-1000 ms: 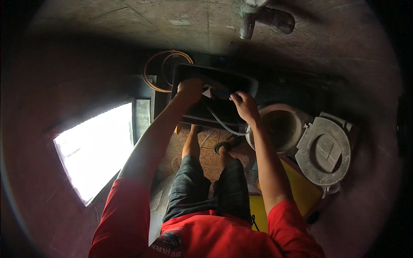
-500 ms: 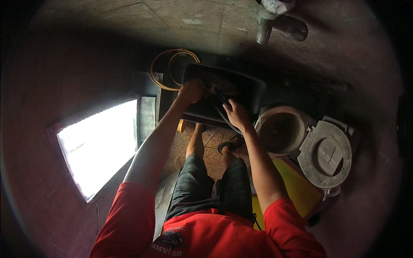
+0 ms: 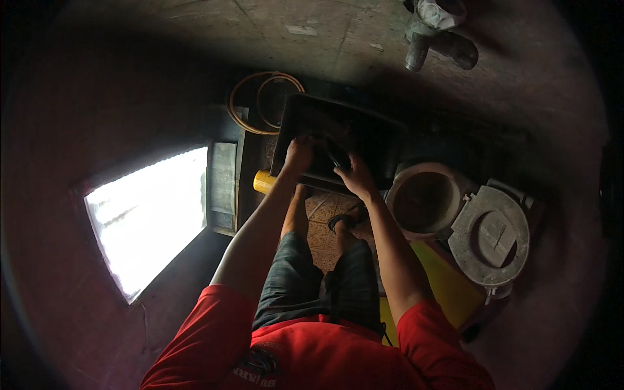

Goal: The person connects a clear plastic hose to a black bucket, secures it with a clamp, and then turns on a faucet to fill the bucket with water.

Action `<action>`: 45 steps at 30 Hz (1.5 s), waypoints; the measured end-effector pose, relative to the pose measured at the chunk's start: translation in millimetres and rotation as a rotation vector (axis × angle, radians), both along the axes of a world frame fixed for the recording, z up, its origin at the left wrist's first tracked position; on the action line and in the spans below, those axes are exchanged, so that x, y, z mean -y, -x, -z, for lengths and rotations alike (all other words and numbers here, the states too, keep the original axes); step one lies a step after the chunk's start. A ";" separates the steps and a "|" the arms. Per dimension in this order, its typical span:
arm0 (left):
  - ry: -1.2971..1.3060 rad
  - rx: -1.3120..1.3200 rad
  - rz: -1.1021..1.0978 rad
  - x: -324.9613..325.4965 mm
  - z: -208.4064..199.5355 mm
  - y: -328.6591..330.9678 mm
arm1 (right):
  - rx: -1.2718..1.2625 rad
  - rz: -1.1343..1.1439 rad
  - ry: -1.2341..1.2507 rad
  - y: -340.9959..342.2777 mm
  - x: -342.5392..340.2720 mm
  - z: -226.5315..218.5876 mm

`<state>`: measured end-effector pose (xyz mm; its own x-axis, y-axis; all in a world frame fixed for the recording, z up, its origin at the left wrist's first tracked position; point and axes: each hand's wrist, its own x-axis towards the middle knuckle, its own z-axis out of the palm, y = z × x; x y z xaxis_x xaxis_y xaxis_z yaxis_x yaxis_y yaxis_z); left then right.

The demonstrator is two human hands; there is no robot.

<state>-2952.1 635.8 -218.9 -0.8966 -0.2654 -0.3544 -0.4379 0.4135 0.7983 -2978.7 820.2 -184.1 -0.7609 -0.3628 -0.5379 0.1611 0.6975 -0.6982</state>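
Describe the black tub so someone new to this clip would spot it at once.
Start from the bright white opening on the left, then move right past the orange coil to the upper middle. There the left hand and right hand overlap a black tub. It is dark and straight-sided, whereas the paler bowl to its right is round.

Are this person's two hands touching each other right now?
Apart. The head view shows a dark gap between the left hand and right hand, with the black tub behind.
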 end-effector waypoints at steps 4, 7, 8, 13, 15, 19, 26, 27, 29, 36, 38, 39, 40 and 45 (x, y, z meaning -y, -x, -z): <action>-0.307 0.144 -0.450 -13.8 17.5 -15.3 | 0.054 0.054 0.196 9.0 19.9 -25.1; -1.052 0.412 -0.971 -36.5 -38.6 -1.4 | 0.034 0.135 0.162 6.6 11.6 -27.4; -1.140 0.387 -0.998 -36.5 -36.4 -6.5 | 0.048 0.140 0.166 5.4 17.0 -34.4; -1.483 0.313 -0.859 -38.9 -34.3 -16.9 | 0.189 0.307 0.333 -4.4 15.5 -26.7; -1.481 0.331 -0.825 -29.1 -31.9 -24.7 | 0.240 0.383 0.391 -8.8 19.0 -24.6; -1.439 0.256 -0.891 -44.5 -42.8 -20.3 | 0.236 0.485 0.409 -22.4 12.5 -12.7; -1.101 0.330 -0.823 -73.2 -23.1 -26.2 | 0.353 0.739 0.520 -20.3 24.1 -37.6; -1.084 0.372 -0.834 -74.5 -35.3 -21.2 | 0.373 0.767 0.573 -20.1 21.5 -37.7; -1.066 0.450 -0.800 -74.2 -51.4 -12.0 | 0.416 0.815 0.682 -19.0 19.4 -40.9; -1.382 0.459 -0.732 -71.9 -39.3 -0.6 | 0.354 0.671 0.639 -6.8 18.9 -63.1; -1.550 0.404 -0.725 -74.8 -31.7 -3.0 | 0.275 0.586 0.560 -8.1 10.3 -58.2; -1.593 0.410 -0.695 -75.2 -32.5 -3.3 | 0.221 0.535 0.507 -9.7 4.4 -54.1; -1.637 0.416 -0.664 -75.4 -33.4 -3.1 | 0.142 0.455 0.428 -12.7 -3.1 -46.7; -1.468 0.146 -0.579 -88.5 -3.1 -12.6 | -0.036 0.222 0.175 -23.8 -7.8 -53.6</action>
<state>-2939.4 724.3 -215.8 -0.7366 0.0921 -0.6700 -0.3616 -0.8908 0.2751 -2954.9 828.0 -130.5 -0.8495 -0.2704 -0.4530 0.2691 0.5165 -0.8129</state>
